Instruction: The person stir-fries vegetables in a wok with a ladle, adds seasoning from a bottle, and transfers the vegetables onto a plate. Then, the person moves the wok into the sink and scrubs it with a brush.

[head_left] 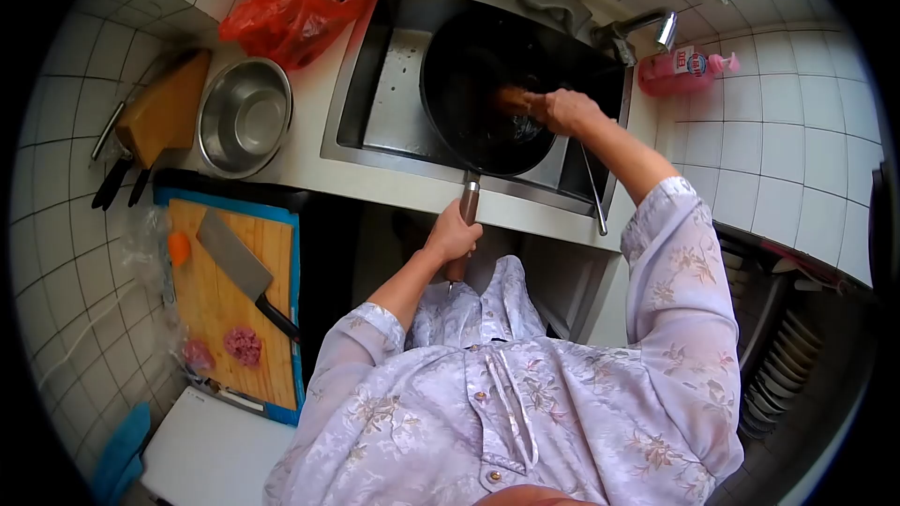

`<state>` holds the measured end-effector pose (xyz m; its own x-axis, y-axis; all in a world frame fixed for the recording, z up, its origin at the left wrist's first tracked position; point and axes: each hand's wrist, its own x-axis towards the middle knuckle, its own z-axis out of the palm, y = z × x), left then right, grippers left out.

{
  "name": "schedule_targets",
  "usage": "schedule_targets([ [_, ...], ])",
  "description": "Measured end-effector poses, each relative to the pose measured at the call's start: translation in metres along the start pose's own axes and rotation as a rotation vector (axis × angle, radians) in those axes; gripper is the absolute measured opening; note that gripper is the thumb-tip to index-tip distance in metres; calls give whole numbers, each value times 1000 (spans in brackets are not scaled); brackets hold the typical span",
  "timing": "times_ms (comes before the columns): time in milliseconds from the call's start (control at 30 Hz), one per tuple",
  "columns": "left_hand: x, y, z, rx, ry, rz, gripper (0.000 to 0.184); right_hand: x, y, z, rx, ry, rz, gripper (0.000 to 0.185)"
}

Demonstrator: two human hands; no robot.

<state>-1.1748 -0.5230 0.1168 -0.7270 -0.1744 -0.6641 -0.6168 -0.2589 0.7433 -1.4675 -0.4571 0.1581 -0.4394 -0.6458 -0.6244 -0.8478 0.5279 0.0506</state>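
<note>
A black wok (459, 122) sits tilted in the sink (398, 89), its long handle (472, 189) reaching over the counter's front edge. My left hand (454, 236) is wrapped round that handle. Inside the wok, my right hand (567, 112) grips a brown brush (512, 100), whose head is against the dark inner surface and slightly blurred. A little water glints near the brush. Close to my right wrist, a thin metal utensil handle (594, 192) leans over the sink's front rim.
Left of the sink are a steel bowl (246, 118), a red plastic bag (300, 5) and a knife block (167, 111). A cleaver (234, 260), carrot piece (178, 248) and minced meat (243, 346) lie on a cutting board (202, 314). Right are the faucet (637, 26) and pink soap bottle (677, 72).
</note>
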Motion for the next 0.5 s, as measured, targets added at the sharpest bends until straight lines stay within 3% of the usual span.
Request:
schedule_targets([
  [233, 7, -9, -9, -108, -116, 8, 26, -55, -8, 15, 71, -66, -30, 44],
  [333, 6, -7, -6, -82, -100, 2, 26, -39, -33, 0, 81, 28, -75, 41],
  [433, 6, -6, -5, -58, -75, -6, 26, 1, -18, -11, 112, 70, 71, 29],
  [500, 4, -3, -7, -96, -94, -14, 27, -10, -3, -15, 71, 11, 3, 36],
])
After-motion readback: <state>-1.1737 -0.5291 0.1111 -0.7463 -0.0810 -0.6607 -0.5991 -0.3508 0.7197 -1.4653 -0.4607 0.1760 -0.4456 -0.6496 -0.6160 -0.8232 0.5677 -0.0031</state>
